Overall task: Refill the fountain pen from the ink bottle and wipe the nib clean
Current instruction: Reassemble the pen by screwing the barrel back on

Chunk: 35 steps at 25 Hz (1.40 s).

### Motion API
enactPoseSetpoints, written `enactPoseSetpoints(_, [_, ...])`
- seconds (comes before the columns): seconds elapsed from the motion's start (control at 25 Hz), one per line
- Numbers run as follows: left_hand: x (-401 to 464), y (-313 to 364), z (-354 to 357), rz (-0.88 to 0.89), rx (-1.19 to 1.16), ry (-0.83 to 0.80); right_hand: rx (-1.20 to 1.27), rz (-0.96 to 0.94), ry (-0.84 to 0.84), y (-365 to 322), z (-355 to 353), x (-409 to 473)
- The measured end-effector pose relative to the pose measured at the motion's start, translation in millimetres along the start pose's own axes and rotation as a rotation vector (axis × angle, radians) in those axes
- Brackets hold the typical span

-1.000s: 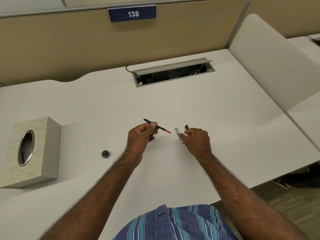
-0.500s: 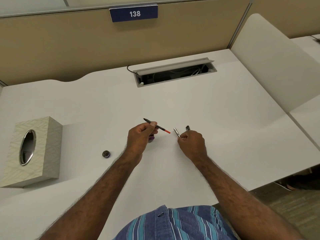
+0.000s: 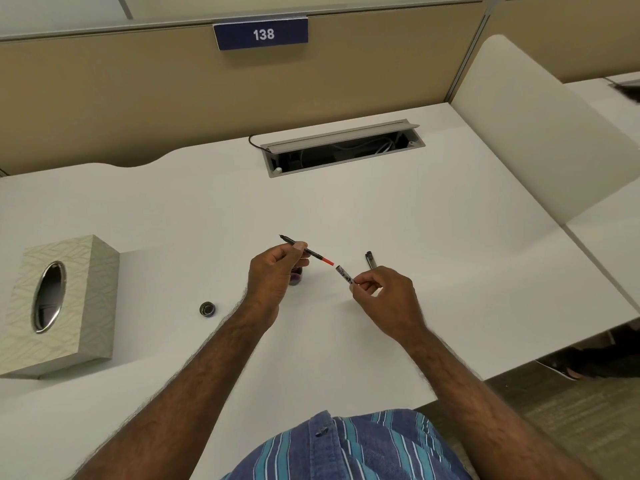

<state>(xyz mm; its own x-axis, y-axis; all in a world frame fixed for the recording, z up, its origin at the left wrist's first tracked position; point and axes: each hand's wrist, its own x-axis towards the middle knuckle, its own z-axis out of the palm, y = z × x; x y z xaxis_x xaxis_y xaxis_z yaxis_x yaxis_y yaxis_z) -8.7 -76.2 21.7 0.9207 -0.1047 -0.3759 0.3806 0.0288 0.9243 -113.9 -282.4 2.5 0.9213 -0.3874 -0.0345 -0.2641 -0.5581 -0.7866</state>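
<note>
My left hand point(image 3: 273, 277) pinches the black front section of the fountain pen point(image 3: 313, 252), nib pointing up-left and its red converter end pointing right. My right hand point(image 3: 384, 292) grips the patterned silver pen barrel point(image 3: 344, 274), whose open end faces the red converter with a small gap between them. The ink bottle point(image 3: 296, 276), small with purple ink, stands on the desk mostly hidden behind my left hand. Its round dark lid point(image 3: 207, 309) lies on the desk to the left. The black pen cap point(image 3: 370, 259) lies just beyond my right hand.
A patterned tissue box point(image 3: 55, 303) with an oval metal-rimmed opening stands at the left of the white desk point(image 3: 450, 254). An open cable tray point(image 3: 343, 147) sits at the back, a white divider panel point(image 3: 540, 133) at the right.
My right hand has lifted the barrel and turned its open end toward the red converter. My left hand holds the pen section as before.
</note>
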Motion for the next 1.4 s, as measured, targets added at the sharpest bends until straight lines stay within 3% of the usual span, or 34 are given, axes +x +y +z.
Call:
enactPoseSetpoints(0.48, [-10, -6, 2, 0.038, 0.061, -0.028, 0.019, -0.118, 0.033, -8, -1, -13])
enactPoseSetpoints(1.12, [-16, 2, 10, 0.078, 0.147, -0.235, 0.015, -0.194, 0.078, -27, 3, -10])
enactPoseSetpoints(1.4, [-15, 5, 8, 0.077, 0.105, -0.187, 0.034, -0.184, 0.078, -27, 4, -10])
